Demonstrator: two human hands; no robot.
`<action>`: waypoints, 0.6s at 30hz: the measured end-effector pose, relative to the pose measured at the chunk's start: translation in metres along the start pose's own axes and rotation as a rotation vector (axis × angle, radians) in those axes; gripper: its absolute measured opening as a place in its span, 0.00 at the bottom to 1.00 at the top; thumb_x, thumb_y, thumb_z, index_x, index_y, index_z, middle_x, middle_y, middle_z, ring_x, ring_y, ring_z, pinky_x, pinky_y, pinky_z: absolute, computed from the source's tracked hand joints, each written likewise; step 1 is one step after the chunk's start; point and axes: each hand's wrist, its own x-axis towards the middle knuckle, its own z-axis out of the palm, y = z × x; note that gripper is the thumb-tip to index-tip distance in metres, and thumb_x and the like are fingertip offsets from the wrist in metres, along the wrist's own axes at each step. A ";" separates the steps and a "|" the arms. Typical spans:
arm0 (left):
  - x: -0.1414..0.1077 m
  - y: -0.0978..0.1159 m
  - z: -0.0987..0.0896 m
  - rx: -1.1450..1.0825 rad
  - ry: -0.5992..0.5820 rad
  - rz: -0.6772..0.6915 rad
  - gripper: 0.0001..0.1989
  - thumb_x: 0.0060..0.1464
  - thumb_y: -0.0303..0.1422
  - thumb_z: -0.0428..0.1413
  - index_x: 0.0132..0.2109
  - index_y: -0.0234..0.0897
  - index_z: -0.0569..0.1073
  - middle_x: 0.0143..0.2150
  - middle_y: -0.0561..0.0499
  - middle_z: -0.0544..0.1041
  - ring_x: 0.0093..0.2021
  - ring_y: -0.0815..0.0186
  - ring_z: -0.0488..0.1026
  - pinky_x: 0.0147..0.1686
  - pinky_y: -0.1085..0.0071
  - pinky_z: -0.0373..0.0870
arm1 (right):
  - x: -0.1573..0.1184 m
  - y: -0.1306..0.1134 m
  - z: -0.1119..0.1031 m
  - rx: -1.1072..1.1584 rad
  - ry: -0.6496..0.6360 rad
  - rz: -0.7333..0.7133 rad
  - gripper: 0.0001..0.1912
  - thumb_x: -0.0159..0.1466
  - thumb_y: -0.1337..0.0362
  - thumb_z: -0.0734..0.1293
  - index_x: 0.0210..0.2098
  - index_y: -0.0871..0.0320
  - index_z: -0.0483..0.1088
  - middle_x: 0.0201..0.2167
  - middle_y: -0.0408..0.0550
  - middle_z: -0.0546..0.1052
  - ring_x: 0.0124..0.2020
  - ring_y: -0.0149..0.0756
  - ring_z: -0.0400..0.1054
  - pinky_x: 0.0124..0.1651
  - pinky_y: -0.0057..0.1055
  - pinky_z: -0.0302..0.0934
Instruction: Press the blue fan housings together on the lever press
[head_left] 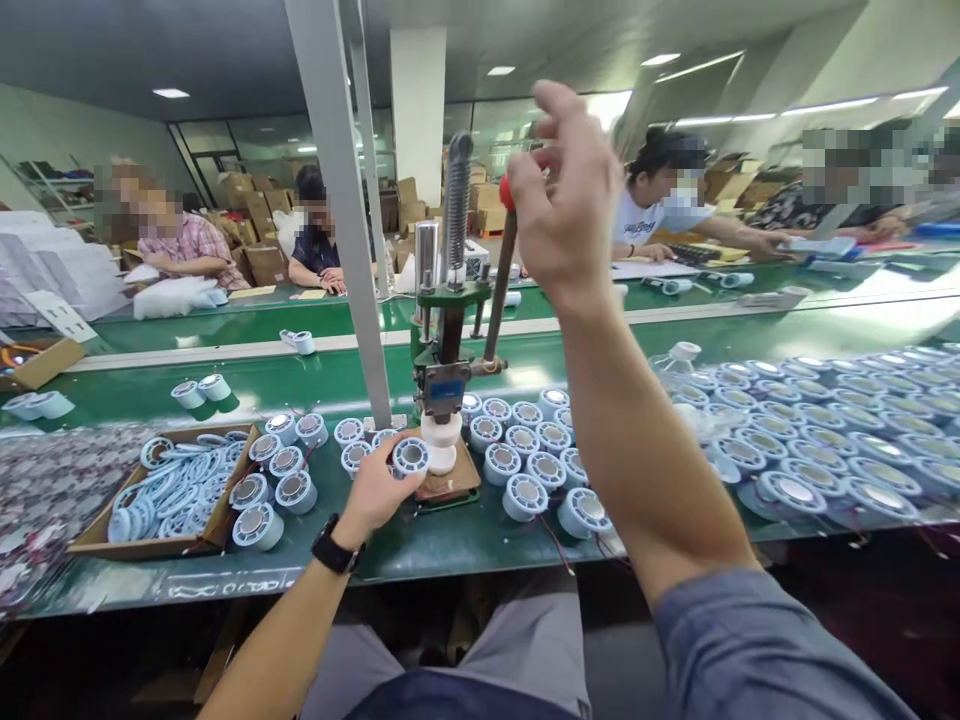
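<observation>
My left hand [381, 487], with a black watch [335, 546] on the wrist, grips a light-blue round part [411, 457] at the left side of the press base [450, 480]. White round blocks [441, 430] sit under the head of the green hand press [448, 385]. Raised at the upper right, my right hand [570, 195] is at the lever's red knob [506, 192]; its upper fingers are lifted and bent, slightly blurred, and the thumb is by the knob. The palm side and its contact with the knob are partly hidden.
A cardboard box [169, 545] of blue rings stands left. Blue round parts [526, 497] with wires stand on both sides of the press, many more at right. A grey post [341, 200] rises behind it. People sit across the green bench [337, 375].
</observation>
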 end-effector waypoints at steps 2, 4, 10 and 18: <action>0.022 -0.001 0.017 -0.099 -0.040 0.018 0.28 0.41 0.28 0.62 0.53 0.33 0.73 0.51 0.44 0.79 0.51 0.54 0.76 0.56 0.57 0.70 | 0.031 0.009 0.017 0.079 -0.062 0.106 0.18 0.71 0.67 0.55 0.53 0.68 0.70 0.41 0.49 0.78 0.35 0.23 0.72 0.41 0.24 0.68; 0.037 -0.004 0.031 -0.206 -0.096 0.031 0.28 0.42 0.26 0.62 0.54 0.33 0.72 0.53 0.43 0.78 0.52 0.55 0.75 0.57 0.57 0.69 | 0.039 0.017 0.031 0.141 -0.111 0.169 0.24 0.70 0.65 0.49 0.44 0.72 0.73 0.28 0.42 0.76 0.24 0.20 0.71 0.33 0.20 0.62; 0.045 -0.006 0.042 -0.297 -0.218 0.048 0.27 0.45 0.25 0.63 0.55 0.33 0.73 0.53 0.44 0.78 0.52 0.56 0.75 0.58 0.56 0.68 | 0.041 0.021 0.034 0.210 -0.121 0.187 0.41 0.61 0.57 0.39 0.39 0.83 0.73 0.19 0.39 0.69 0.23 0.23 0.71 0.30 0.28 0.55; 0.000 -0.018 -0.001 -0.163 0.002 0.023 0.35 0.51 0.29 0.60 0.66 0.37 0.62 0.66 0.41 0.67 0.67 0.55 0.62 0.68 0.54 0.56 | -0.138 -0.047 -0.054 0.150 0.156 0.062 0.15 0.68 0.64 0.63 0.50 0.49 0.76 0.40 0.45 0.78 0.43 0.36 0.75 0.49 0.43 0.70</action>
